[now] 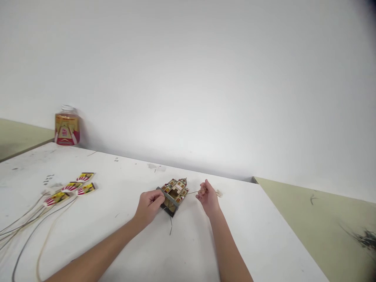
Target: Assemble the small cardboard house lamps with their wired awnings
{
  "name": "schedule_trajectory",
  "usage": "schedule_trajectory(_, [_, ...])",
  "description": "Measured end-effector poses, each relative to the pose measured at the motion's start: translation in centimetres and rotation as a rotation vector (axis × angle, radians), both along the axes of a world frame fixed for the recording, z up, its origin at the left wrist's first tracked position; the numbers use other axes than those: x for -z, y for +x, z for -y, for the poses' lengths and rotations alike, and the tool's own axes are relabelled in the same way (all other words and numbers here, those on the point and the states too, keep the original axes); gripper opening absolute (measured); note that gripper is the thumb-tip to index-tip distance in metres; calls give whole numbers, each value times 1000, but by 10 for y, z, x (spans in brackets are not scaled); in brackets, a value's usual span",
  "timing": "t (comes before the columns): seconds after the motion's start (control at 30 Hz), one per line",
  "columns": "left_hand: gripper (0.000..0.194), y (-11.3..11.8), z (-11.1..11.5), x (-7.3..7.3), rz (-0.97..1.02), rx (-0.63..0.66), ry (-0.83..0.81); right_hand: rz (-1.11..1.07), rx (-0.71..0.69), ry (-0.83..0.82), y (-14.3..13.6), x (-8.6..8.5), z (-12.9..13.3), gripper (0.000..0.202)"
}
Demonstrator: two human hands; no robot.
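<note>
House-shaped piece (pixel 179 187) (askew) | left grip (pixel 149 203): its edge | right grip (pixel 208 197): taut cord (pixel 192 192)

Two bare hands (pixel 151 203), one house-shaped piece (pixel 178 187), four printed tags (pixel 55 199) toward left edge of the table (pixel 264 235), one jar (pixel 67 129) at far left corner.

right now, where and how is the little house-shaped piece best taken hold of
Probably pinch the house-shaped piece by the left end of its gray bar, coming from the left, as the left hand does. The bar is straight and plain, while the top is pointed and looks thin. The right side seems worse: a cord runs from there to the right hand.
</note>
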State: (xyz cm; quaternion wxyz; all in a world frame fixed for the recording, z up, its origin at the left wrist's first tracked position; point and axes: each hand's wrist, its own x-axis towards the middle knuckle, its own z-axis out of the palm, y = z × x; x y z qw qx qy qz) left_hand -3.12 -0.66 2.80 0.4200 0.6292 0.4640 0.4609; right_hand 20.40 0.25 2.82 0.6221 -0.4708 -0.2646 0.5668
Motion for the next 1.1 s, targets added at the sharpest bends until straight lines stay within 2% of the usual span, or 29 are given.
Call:
schedule_trajectory(0.17, [24,1,0,-1,34,-12,10,98,71,45,4,-4,4,37])
schedule_trajectory(0.33, [21,2,1,-6,88,-22,-47,121,120,100,13,-12,10,51])
schedule_trajectory(0.47, [21,0,-1,-9,188,-33,-98,74,145,74,20,-18,10,56])
schedule_trajectory(0.63, [20,-2,-4,-12,263,-72,-159,116,54,76,23,-20,10,51])
schedule_trajectory(0.93, [20,-7,-13,-9,431,-207,-101,379,-57,81,22,-15,10,48])
schedule_trajectory(1.1, [22,-9,-18,-10,565,-303,-103,365,-197,96,16,-17,14,42])
